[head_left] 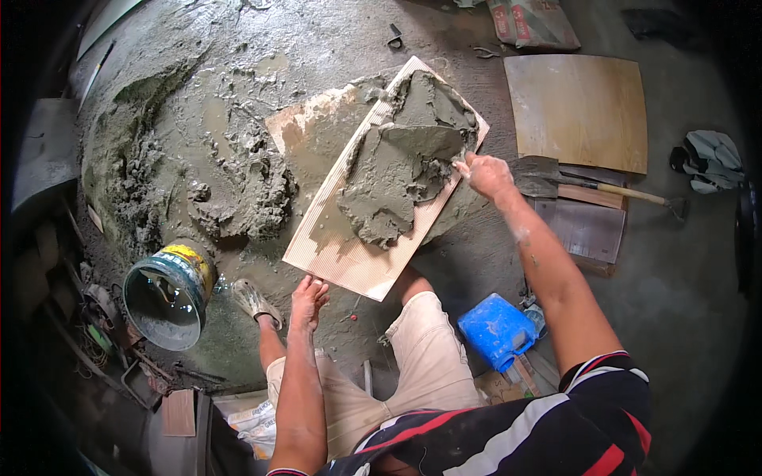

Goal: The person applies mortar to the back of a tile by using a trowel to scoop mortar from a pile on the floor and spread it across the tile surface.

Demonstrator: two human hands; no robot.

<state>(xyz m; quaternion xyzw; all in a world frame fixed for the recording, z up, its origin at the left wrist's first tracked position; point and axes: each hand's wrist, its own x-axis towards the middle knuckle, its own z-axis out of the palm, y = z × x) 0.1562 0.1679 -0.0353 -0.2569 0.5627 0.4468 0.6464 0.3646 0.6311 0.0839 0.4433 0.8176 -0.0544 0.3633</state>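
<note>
A long beige tile (pixel 349 266) lies tilted across the middle, its ridged back facing up. Grey wet mortar (pixel 377 194) covers much of its upper and central part, leaving ridges bare along the left side and near end. My left hand (pixel 309 297) has its fingers closed on the tile's near left corner. At the right edge of the tile, my right hand (pixel 486 174) is wrapped round the handle of a trowel (pixel 429 143). The trowel's blade is coated in mortar and rests over the tile, so its outline is hard to make out.
Left lies a wet mortar heap (pixel 238 198), with a bucket (pixel 163 305) nearer me. A mortar-smeared board (pixel 305 131) lies partly under the tile. Right are a wooden panel (pixel 579 111), a long-handled tool (pixel 619 189), a blue jug (pixel 496 329) and a bag (pixel 536 24).
</note>
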